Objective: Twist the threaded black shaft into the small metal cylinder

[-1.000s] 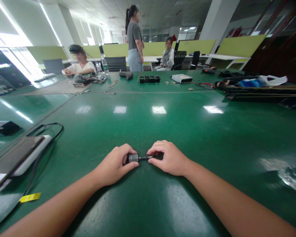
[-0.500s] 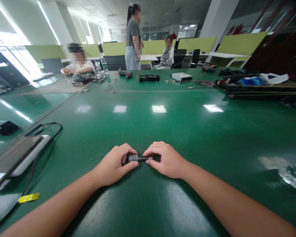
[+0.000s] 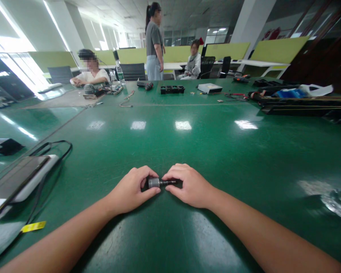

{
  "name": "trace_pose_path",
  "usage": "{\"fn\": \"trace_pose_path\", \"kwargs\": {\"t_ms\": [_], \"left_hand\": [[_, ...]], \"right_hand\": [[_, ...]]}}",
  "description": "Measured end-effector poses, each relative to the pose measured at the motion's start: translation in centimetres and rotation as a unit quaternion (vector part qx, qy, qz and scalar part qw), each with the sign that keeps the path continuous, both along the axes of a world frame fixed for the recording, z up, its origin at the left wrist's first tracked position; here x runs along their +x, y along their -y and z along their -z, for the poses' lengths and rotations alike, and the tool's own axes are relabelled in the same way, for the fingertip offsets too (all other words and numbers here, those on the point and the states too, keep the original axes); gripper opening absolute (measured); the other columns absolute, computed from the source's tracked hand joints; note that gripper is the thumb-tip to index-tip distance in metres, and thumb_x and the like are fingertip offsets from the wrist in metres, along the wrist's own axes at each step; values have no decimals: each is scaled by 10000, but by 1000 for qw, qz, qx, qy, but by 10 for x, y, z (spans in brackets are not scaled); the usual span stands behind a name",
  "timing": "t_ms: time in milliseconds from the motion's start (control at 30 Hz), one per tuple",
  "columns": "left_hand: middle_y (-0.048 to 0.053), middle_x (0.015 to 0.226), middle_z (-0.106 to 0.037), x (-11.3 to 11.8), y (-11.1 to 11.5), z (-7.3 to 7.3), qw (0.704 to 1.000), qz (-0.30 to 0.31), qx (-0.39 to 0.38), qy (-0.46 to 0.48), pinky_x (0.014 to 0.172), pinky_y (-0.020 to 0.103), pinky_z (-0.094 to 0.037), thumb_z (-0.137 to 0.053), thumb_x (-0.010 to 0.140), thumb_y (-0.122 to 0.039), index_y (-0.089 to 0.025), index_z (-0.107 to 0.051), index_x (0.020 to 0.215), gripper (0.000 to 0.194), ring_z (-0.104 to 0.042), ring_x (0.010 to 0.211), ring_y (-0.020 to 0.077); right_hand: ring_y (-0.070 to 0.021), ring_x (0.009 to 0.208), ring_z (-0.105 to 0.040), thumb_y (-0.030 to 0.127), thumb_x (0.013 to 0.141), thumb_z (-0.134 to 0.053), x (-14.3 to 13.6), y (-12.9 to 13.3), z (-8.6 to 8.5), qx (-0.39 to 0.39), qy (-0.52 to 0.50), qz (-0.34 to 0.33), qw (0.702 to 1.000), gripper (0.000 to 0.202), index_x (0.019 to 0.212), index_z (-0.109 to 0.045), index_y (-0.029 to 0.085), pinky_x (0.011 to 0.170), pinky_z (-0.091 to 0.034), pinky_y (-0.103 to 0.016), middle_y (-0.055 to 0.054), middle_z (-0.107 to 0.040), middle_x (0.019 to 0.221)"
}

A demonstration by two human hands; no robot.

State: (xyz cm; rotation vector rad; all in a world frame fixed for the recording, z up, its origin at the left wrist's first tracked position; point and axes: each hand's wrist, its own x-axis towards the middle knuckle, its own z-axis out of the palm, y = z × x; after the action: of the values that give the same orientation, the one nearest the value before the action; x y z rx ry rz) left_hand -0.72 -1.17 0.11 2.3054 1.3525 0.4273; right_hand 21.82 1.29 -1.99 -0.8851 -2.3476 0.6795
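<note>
Head view: between my two hands, near the middle of the green table (image 3: 170,144), sits a small grey metal cylinder (image 3: 154,183) with a thin dark shaft (image 3: 170,182) running out of its right end. My left hand (image 3: 130,192) has it clamped between thumb and forefinger, the rest of my fingers curled behind. It lies on its side, the shaft pointing towards my right hand (image 3: 192,186). On that side my thumb and forefinger are bent around the shaft close to the cylinder, one along each side, and the shaft's tip reaches into the hollow of my palm; I cannot tell whether those fingertips press on it or stand slightly apart. Nor can I tell whether the cylinder touches the tabletop.

Well off to my left lies a phone (image 3: 19,176) on a white object, with a black cable (image 3: 39,193) beside it bearing a yellow tag (image 3: 33,226). To my right is a clear glass dish (image 3: 339,203). Along the far side are a drill (image 3: 144,85), a black slotted part (image 3: 172,89) and a silver box (image 3: 209,88). Beyond, a person in grey (image 3: 155,40) stands.
</note>
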Motion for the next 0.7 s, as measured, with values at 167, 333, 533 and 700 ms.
{"fn": "trace_pose_path", "kwargs": {"t_ms": [167, 333, 533, 700], "left_hand": [[1, 805, -611, -1, -1, 2, 1000, 0, -2, 4, 688, 289, -383, -670, 847, -394, -210, -638, 1024, 257, -522, 709, 166], [1, 838, -626, 1, -1, 0, 1000, 4, -5, 14, 715, 295, -384, -648, 873, -378, -209, -643, 1013, 220, -541, 737, 167], [-4, 842, -621, 1, 0, -2, 1000, 4, -10, 21, 707, 287, -376, -642, 886, -368, -207, -646, 1008, 202, -536, 734, 161], [-4, 838, -612, 0, -1, -1, 1000, 2, -13, 18, 703, 284, -371, -640, 889, -377, -207, -648, 1009, 209, -527, 738, 161]], "right_hand": [[-195, 922, -591, 188, 820, -700, -2, 2, 0, 9, 11, -2, 1000, 176, 995, -702, 205, 853, -409, -362, -34, -708, 958], [-194, 894, -589, 226, 845, -692, -3, 1, 0, 8, 20, 4, 1000, 137, 978, -720, 210, 837, -408, -358, -35, -710, 913], [-180, 842, -588, 215, 804, -730, -2, -1, 0, 7, 14, 12, 1000, 115, 918, -728, 203, 794, -406, -333, -23, -702, 851], [-170, 801, -580, 197, 781, -733, -1, -1, 0, 8, 15, 22, 1000, 80, 861, -719, 198, 771, -395, -322, -12, -683, 797]]}}
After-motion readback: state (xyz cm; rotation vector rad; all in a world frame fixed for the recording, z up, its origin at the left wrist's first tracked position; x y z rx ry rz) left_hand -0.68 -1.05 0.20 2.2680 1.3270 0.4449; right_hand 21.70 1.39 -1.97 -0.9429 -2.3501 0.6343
